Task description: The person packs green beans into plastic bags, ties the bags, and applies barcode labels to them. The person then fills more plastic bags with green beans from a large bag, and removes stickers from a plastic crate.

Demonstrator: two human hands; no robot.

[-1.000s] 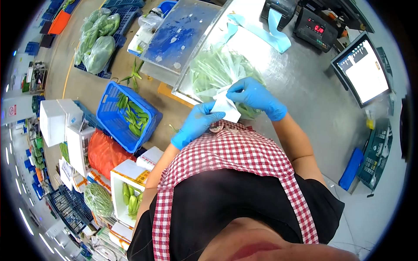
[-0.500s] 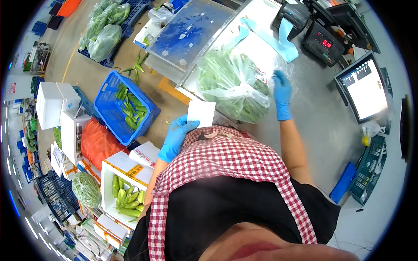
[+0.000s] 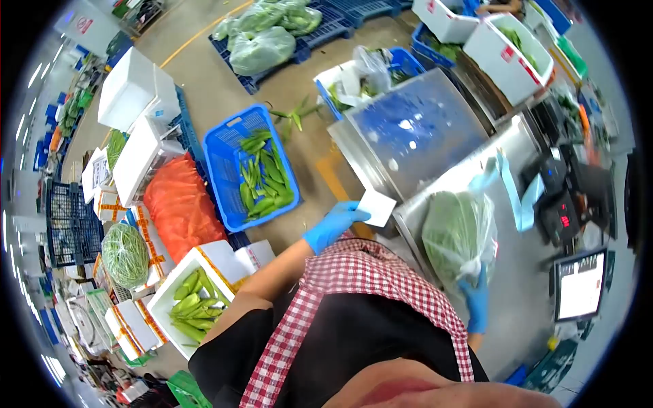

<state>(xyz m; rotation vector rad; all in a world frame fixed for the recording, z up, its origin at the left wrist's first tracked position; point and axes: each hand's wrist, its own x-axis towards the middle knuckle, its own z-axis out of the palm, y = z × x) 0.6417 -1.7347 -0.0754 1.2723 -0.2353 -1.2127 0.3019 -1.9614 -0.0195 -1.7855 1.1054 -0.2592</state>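
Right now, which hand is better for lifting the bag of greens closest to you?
Probably the right hand: its fingers are right at the bag of greens. The left hand is farther from it and is busy holding a white card.

Floor (image 3: 194, 78): brown-grey, smooth, scuffed, marked with a yellow line (image 3: 197, 37). Blue pallets (image 3: 329, 24) sit directly on it near the top of the view. Steel worktable (image 3: 520, 292): dull grey surface with bright reflections. A lit monitor (image 3: 580, 285) stands at its far right side. Pale panel (image 3: 84, 39) at upper left bears a small red-and-white sign (image 3: 84, 25) (wording too small to read). Lighting: white strip lamps (image 3: 53, 368) along the left edge, curved by the lens.
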